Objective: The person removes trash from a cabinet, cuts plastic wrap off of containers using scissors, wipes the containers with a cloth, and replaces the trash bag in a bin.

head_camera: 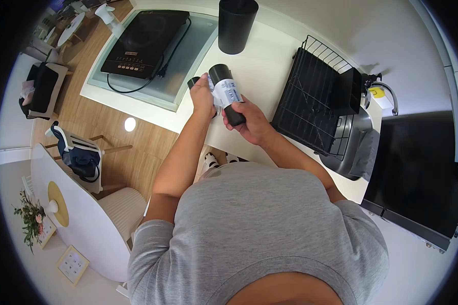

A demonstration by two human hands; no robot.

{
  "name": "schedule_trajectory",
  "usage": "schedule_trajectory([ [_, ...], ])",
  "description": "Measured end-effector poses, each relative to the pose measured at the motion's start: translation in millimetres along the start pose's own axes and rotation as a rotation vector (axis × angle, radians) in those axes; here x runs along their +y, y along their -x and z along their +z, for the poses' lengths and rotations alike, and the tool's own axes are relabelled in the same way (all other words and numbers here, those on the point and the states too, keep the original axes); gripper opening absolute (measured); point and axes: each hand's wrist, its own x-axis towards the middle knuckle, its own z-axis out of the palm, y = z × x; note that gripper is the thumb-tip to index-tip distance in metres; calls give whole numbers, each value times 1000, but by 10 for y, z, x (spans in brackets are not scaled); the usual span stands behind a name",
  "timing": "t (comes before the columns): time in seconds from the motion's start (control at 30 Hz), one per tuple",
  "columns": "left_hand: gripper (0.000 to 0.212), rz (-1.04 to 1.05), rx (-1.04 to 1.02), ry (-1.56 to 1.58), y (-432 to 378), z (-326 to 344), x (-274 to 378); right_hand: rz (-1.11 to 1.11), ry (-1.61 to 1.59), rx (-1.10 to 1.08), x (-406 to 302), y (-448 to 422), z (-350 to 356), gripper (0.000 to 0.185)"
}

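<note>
My right hand (253, 121) grips the lower end of a black cylindrical container (219, 72) with a white label that bears writing. The container tilts, its flat black top pointing away from me. Close beside it, my left hand (202, 98) is closed around a second dark cylinder (192, 82). Its black end sticks out past the fingers, and the hand hides most of its body. Some white label shows between the two containers. Both hands are above the white countertop (265, 66), near its front edge.
Ahead stands a tall black canister (237, 28). To the left, a portable induction cooktop (145, 42) with its cord rests on a glass panel, near a white spray bottle (108, 17). A black dish rack (309, 99) stands at right, beside a steel sink (345, 162) and faucet (391, 93).
</note>
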Motion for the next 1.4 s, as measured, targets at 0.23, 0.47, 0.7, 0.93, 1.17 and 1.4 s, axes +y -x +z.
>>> schedule_trajectory([
  [0.23, 38, 360, 24, -552, -175, -73, -84, 167, -406, -37, -161, 297, 0, 50],
  [0.47, 43, 446, 172, -1039, -62, -345, 164, -28, -430, -400, -796, 575, -53, 56],
  [0.7, 114, 403, 245, -1496, -44, -417, -176, -29, 162, 195, -530, 382, -90, 54],
  [0.93, 127, 160, 75, -1337, -159, -455, -64, -260, 1179, 616, 622, 80, -645, 71],
  [1.17, 115, 375, -42, -731, 660, -463, 53, -545, 1508, 350, 321, 87, -188, 84],
  [1.4, 111, 192, -304, -422, 1208, -315, 377, -359, 744, 83, 284, -126, 145, 47],
])
